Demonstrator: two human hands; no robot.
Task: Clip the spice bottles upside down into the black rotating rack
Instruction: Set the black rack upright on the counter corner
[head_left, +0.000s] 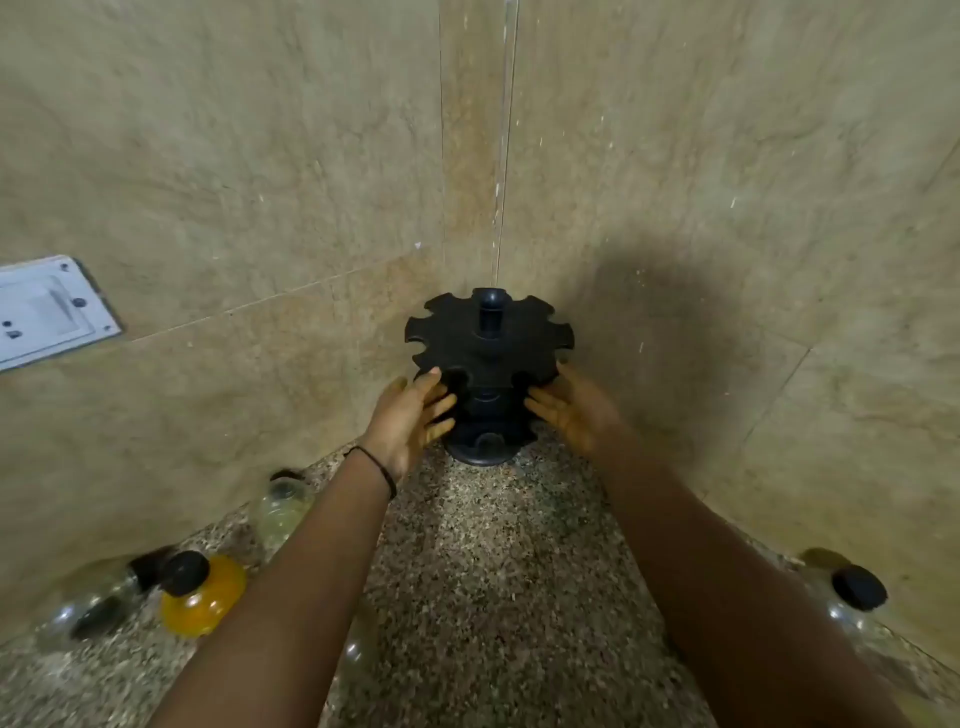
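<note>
The black rotating rack (488, 358) stands at my 12 o'clock, tucked into the corner where the two tiled walls (260, 156) meet, its round foot on the speckled stone counter (493, 571). Its top disc shows a notched rim around a central post, with lower tiers below it.

My left hand (413, 418) is at the rack's 9 o'clock side, wide, fingers straight and spread, fingertips touching the edge below the top disc. A thin black wristband (376, 463) sits on that wrist. My right hand (569, 410) is at the rack's 3 o'clock side, also wide, palm turned inward and straight fingers laid against the tiers. Neither hand grips anything.

The spice bottles lie on the counter, well apart from the rack. At my 8 o'clock the orange-filled bottle (205, 597) sits with its black cap facing up towards me. Just beside it at 9 o'clock is a clear bottle (83, 613), blurred. Further along the left wall, at about 10 o'clock, is a pale yellowish bottle (280, 512). Between my forearms, at 6 o'clock, a glassy bottle (358, 654) shows only in part. At 4 o'clock, against the right wall, a black-capped bottle (854, 597) rests.

A white switch plate (49, 312) is mounted on the left wall at 9 o'clock.
</note>
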